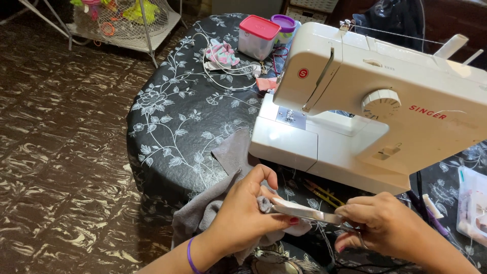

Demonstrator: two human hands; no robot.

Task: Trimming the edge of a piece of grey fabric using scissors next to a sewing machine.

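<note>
My left hand (243, 213) pinches a fold of grey cloth (223, 177) at the table's front edge. My right hand (385, 228) holds a pair of scissors (304, 210), whose metal blades point left and meet the cloth at my left fingertips. The grey cloth trails from under my left hand back toward the base of a white sewing machine (375, 106), which stands just behind both hands. A purple band circles my left wrist.
The round table (172, 116) has a black cover with white flowers. At the back lie a red-lidded box (257, 35), a purple-lidded jar (284, 24), a white cable and a small pastel cloth (221, 53). A clear box (472, 203) sits right. A wire rack (127, 23) stands on the dark floor.
</note>
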